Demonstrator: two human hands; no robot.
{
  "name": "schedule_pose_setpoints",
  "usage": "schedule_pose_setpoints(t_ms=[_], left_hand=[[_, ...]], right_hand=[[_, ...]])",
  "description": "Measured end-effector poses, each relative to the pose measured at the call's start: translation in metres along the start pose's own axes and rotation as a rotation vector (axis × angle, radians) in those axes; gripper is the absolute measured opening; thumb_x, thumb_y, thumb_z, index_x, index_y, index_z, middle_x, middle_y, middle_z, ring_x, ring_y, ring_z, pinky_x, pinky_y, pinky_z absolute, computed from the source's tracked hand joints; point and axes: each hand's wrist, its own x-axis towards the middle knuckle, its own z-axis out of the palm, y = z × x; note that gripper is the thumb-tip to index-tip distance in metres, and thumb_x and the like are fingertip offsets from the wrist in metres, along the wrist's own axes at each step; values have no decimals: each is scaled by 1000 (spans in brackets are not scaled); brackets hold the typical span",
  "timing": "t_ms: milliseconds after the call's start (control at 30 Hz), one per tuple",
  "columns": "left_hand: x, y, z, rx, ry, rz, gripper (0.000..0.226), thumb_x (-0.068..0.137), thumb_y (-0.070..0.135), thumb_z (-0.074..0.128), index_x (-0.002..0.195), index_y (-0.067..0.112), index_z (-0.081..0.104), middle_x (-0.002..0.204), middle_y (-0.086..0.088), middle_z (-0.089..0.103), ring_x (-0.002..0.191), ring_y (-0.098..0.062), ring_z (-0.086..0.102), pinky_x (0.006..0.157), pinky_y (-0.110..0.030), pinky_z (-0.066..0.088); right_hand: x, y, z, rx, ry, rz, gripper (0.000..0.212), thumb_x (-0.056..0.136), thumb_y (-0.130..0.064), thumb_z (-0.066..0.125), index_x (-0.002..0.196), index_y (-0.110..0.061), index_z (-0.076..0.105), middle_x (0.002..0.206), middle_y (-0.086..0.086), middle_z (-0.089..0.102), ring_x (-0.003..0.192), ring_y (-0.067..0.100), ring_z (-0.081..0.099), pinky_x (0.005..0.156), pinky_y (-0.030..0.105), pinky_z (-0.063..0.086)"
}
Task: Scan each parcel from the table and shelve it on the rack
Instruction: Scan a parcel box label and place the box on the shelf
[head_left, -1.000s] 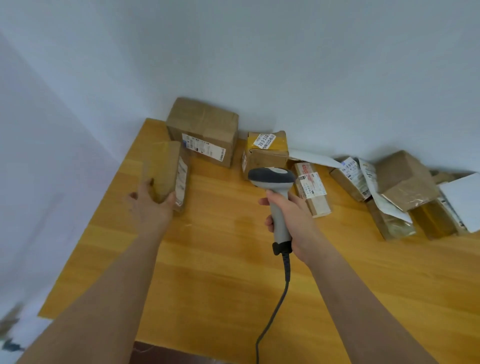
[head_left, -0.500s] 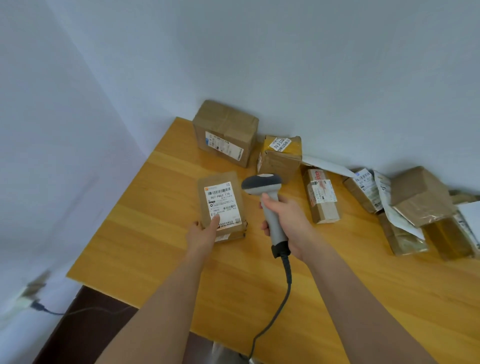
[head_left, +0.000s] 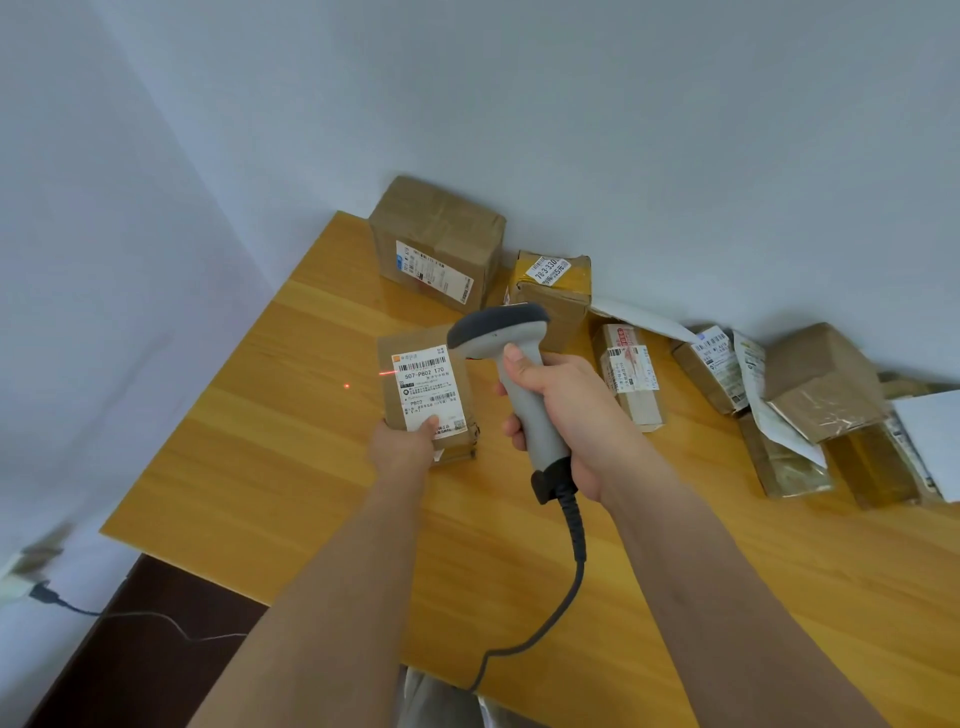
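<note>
1. My left hand (head_left: 402, 447) grips the near end of a flat brown cardboard parcel (head_left: 428, 392), thumb pressed on its white shipping label (head_left: 427, 387); the parcel sits over the table's left half, toward the back edge. I can't tell if it rests on the wood or is raised.
2. My right hand (head_left: 563, 415) is wrapped around the smooth grey plastic handle of the scanner (head_left: 511, 358), its dark rounded head over the parcel's right edge. A black coiled cable (head_left: 569, 561) drops off the table's front edge.
3. A thin red laser line (head_left: 387, 372) hits the label's left edge, and a red dot (head_left: 346, 386) lands on the wood beside it.
4. Table (head_left: 260, 467): glossy yellow wood, plank grain, pushed into a corner of plain pale walls.
5. Back left corner: large taped cardboard box (head_left: 439, 241), label on its front. Just right of it a smaller box with yellow tape (head_left: 553, 291).
6. Along the back edge to the right: a narrow labelled parcel (head_left: 631, 376), then a jumbled pile of boxes and shiny taped packs (head_left: 810, 405), overlapping and cut off at the right edge, so I can't count them.
7. Small print on the labels is unreadable.
8. Left wall, low: blurred plug and wire (head_left: 47, 597).
</note>
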Motion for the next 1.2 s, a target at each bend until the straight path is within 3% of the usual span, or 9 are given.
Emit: schedule_pose_setpoints(t_ms=[533, 733, 967, 1067, 1200], left_hand=[[-3, 3, 1, -30, 12, -13, 45, 76, 16, 83, 114, 6, 60, 113, -12, 67, 98, -35, 67, 82, -49, 58], [-8, 5, 3, -45, 26, -24, 43, 77, 16, 82, 112, 3, 62, 112, -14, 68, 96, -35, 68, 79, -48, 59], [-17, 12, 5, -36, 45, -23, 44, 79, 15, 81, 117, 3, 61, 113, -11, 67, 95, -32, 66, 81, -46, 58], [-20, 14, 5, -39, 37, -30, 43, 79, 15, 81, 116, 4, 62, 112, -12, 68, 86, -29, 66, 78, -45, 59], [-26, 17, 5, -42, 58, -48, 47, 77, 15, 82, 117, 5, 61, 113, -12, 68, 92, -32, 68, 79, -45, 59]], right_hand=[[-19, -20, 3, 15, 39, 7, 35, 95, -32, 62, 115, -3, 58, 95, 13, 58, 50, 15, 53, 53, 29, 46], [-25, -28, 2, -12, 55, 15, 25, 95, -33, 62, 99, -8, 60, 83, 10, 60, 49, 14, 54, 56, 30, 47], [-32, -39, -1, 1, 70, 33, 32, 94, -35, 63, 110, -7, 58, 87, 8, 60, 46, 12, 53, 48, 24, 48], [-34, -43, -7, -39, 72, 66, 30, 94, -35, 63, 105, -8, 58, 85, 8, 61, 46, 13, 52, 49, 25, 47], [-37, -41, -14, -76, 76, 110, 30, 95, -36, 64, 99, -6, 60, 86, 9, 61, 49, 14, 54, 52, 28, 47]])
